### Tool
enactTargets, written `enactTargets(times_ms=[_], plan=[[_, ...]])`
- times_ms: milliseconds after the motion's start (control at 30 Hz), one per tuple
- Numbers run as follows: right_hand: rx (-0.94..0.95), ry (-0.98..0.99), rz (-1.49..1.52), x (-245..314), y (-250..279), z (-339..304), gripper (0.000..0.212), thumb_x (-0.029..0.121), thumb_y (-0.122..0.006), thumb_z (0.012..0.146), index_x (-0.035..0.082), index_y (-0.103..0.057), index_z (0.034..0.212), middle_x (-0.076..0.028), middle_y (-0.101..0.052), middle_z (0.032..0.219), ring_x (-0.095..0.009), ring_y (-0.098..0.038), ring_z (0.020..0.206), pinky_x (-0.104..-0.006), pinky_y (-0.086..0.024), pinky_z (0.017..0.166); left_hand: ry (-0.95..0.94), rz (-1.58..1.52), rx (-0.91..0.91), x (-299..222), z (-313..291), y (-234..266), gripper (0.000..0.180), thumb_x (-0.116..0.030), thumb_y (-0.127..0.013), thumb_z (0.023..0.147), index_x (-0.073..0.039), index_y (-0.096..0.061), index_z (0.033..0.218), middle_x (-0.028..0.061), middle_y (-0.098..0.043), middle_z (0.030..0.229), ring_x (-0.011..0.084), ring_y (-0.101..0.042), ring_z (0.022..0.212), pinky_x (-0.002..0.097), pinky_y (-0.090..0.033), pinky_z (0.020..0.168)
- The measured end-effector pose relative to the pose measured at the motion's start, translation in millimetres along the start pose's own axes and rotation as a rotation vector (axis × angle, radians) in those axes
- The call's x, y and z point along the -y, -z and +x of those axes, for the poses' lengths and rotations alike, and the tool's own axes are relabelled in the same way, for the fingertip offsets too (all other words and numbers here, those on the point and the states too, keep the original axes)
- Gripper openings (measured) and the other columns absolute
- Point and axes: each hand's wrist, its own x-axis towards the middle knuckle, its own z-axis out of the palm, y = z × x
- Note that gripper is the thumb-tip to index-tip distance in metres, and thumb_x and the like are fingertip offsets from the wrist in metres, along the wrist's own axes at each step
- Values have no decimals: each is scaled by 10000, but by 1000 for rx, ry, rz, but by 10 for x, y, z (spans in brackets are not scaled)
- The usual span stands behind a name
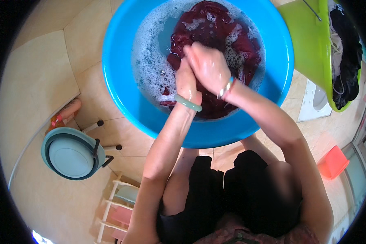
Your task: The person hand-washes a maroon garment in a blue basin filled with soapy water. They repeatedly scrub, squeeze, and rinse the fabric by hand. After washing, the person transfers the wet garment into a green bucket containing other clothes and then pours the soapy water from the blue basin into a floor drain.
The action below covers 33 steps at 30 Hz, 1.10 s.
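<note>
Cloth of crumpled dark-red fabric (210,33), soaked, at what we judge to be the hand-rubbing step

We have it lying in a loose heap in foamy white-flecked water (148,61), partly sunk, with bubbles caught in its folds. Over its near half, our left hand (186,81), with a pale-green bangle (187,103) at the wrist, meets our right hand (208,65), which wears thin red and silvery bands (226,88). Our right grip looks curled in against our left fingers; blur and overlap keep us from telling whether either grip holds a fold. In our judgement, the next move calls for taking a fresh fold firmly between both hands and rubbing it while keeping it low over the water.

Around the heap stands our wide, round, bright-blue basin (117,77), just beyond our knees. Farther out to the right we have a lime-green bucket (307,44) bearing black and pale garments (345,57). To the left, a round pale-teal tub with a dark rim (71,156) stands well apart from the basin, over beige floor tiles (124,136).
</note>
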Motion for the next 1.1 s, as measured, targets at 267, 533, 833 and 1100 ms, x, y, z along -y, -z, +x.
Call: enactTargets(times_ms=[267, 533, 833, 1100], plan=[[16, 144, -252, -76, 15, 94, 273, 253, -541, 961, 31, -530, 801, -163, -557, 674, -292, -617, 581, -418, -498, 556, 54, -249, 130, -216, -152, -21, 333, -283, -451, 997, -71, -570, 1224, 47, -623, 1185, 178, -594, 1075, 326, -473, 938], [327, -291, 254, -579, 457, 118, 629, 214, -718, 856, 105, -414, 1396, -205, -566, 1261, -285, -557, 1176, -325, -478, 947, -159, -94, 438, -689, 226, 249, 645, -431, -576, 937, 64, -418, 1319, 165, -518, 1324, 246, -484, 1234, 377, -347, 1079], [2, -606, 1250, -470, 363, -162, 343, 17, -557, 928, 39, -568, 1270, -91, -643, 1126, -134, -611, 1019, -272, -501, 901, -579, 265, 223, -231, 353, 420, 187, -134, -639, 928, -50, -612, 1094, 14, -654, 1035, 79, -573, 947, 241, -453, 863], [101, 253, 199, 400, 188, -277, 142, 180, -659, 859, 66, -623, 935, -86, -644, 772, -235, -655, 687, -329, -538, 616, -178, 115, 178, -362, 171, 160, 374, -344, -461, 1008, -60, -552, 1233, 82, -622, 1159, 159, -581, 1031, 303, -456, 912]])
